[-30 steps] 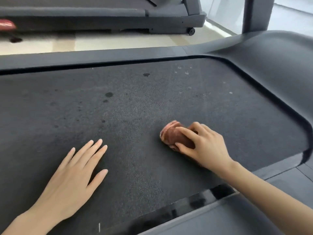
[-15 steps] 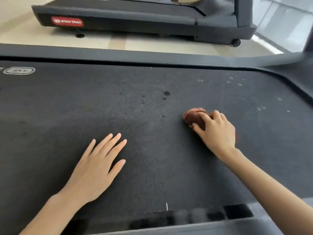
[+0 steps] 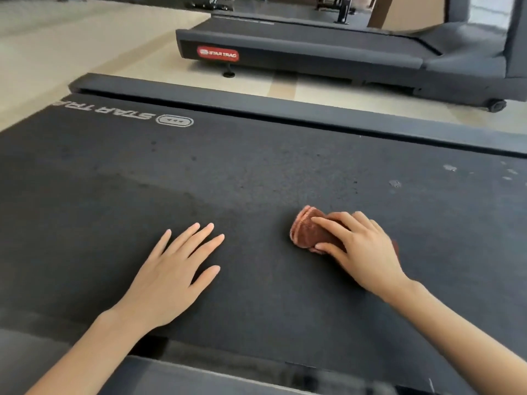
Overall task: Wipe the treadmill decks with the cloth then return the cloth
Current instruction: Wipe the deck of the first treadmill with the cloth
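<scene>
Rust-brown cloth [image 3: 309, 230] on a charcoal belt [image 3: 256, 178] — white lettering [image 3: 105, 112], red badge [image 3: 218, 54] beyond.

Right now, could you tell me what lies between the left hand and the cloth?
Only bare treadmill belt lies between the left hand and the cloth, seen in the head view.

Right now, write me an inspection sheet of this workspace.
Surface: dark treadmill belt, with pale specks at far right and small dark spots farther left.
Job's things: folded reddish-brown cloth on the belt.
Clutter: nothing seen.
Hands: left hand flat on the belt, fingers straight; right hand grips the cloth against the belt.
Cables: nothing seen.
Surroundings: second treadmill beyond, on a light floor.
</scene>
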`<state>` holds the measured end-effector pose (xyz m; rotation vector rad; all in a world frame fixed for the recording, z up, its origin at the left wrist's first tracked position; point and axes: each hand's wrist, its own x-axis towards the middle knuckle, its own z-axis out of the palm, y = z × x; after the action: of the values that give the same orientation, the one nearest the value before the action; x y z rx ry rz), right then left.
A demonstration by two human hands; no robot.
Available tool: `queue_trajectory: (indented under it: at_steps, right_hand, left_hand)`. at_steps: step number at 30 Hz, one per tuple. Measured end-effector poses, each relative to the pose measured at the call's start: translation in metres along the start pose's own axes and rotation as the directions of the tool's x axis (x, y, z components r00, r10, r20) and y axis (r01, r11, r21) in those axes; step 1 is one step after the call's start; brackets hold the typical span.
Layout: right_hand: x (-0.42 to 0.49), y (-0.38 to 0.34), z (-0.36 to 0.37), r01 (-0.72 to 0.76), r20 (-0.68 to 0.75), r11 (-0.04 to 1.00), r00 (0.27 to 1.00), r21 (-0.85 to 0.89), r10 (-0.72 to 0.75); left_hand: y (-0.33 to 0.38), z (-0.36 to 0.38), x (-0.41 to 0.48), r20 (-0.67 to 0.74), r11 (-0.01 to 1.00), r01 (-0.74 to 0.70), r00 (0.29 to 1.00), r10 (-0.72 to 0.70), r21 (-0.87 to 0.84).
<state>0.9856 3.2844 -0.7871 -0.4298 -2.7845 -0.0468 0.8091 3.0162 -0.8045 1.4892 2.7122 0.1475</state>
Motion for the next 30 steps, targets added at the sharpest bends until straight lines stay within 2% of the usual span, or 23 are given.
queue_trajectory:
  at_steps: [6, 10, 15, 20, 22, 27, 30]
  right_hand:
    - [0.011, -0.030, -0.002, -0.071, 0.014, 0.997, 0.997, 0.024, 0.071]
    - [0.036, -0.089, 0.007, -0.030, 0.040, 0.999, 0.999, 0.039, 0.029]
    - [0.076, -0.177, 0.028, 0.087, 0.019, 0.993, 0.996, 0.078, -0.088]
    - [0.101, -0.252, 0.033, 0.188, 0.091, 0.970, 0.975, 0.157, -0.204]
    - [0.098, -0.262, 0.028, 0.224, 0.123, 0.957, 0.961, 0.186, -0.249]
    - [0.065, -0.255, 0.026, 0.410, 0.025, 0.894, 0.907, 0.182, -0.421]
    - [0.080, -0.251, 0.034, 0.504, 0.001, 0.839, 0.857, 0.206, -0.515]
  left_hand:
    - [-0.076, -0.005, -0.024, -0.013, 0.998, 0.045, 0.999, -0.046, -0.049]
    - [-0.107, -0.005, -0.042, -0.035, 0.996, 0.068, 0.997, -0.070, -0.054]
    - [-0.148, -0.007, -0.069, -0.041, 0.987, 0.143, 0.988, -0.146, -0.073]
    - [-0.182, -0.017, -0.110, -0.005, 0.964, 0.238, 0.971, -0.240, -0.119]
    - [-0.190, -0.021, -0.118, -0.020, 0.950, 0.277, 0.959, -0.283, -0.141]
    - [-0.190, -0.022, -0.124, -0.064, 0.927, 0.333, 0.935, -0.348, -0.174]
    - [-0.188, -0.015, -0.123, -0.087, 0.927, 0.334, 0.932, -0.352, -0.171]
